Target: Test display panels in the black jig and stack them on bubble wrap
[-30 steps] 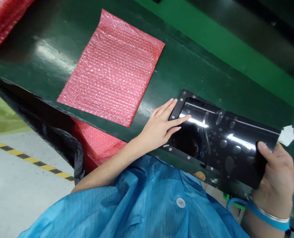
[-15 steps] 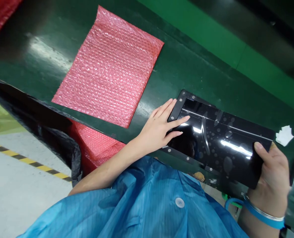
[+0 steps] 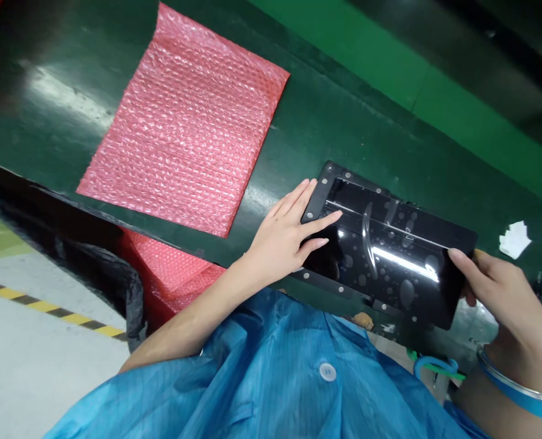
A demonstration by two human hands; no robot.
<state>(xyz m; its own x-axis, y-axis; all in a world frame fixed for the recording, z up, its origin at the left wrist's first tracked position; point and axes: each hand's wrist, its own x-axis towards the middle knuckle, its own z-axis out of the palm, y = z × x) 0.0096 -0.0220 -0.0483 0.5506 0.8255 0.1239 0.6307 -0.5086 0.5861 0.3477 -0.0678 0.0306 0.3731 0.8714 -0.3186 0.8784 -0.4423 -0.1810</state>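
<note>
A glossy black panel (image 3: 389,256), covered by a clear film with bubbles and a long crease, lies at an angle at the bench's front edge. Round metal dots run along its dark border. My left hand (image 3: 286,235) rests across the panel's left end with fingers apart, index finger and thumb over the glossy face. At the opposite end my right hand (image 3: 499,280) pinches the upper right part, thumb on top and the other fingers at or beneath the edge, partly hidden. A blue band circles my right wrist.
Pink bubble wrap (image 3: 183,128) lies flat on the green bench (image 3: 344,122) to the left. More pink bubble wrap (image 3: 170,268) sits below the edge beside black plastic sheeting (image 3: 88,256). White scraps (image 3: 515,239) lie at the right.
My right hand has turned and its thumb now lies nearer the panel's upper right corner. The panel's right end looks lower and flatter to the bench. My left hand stays in place on the panel.
</note>
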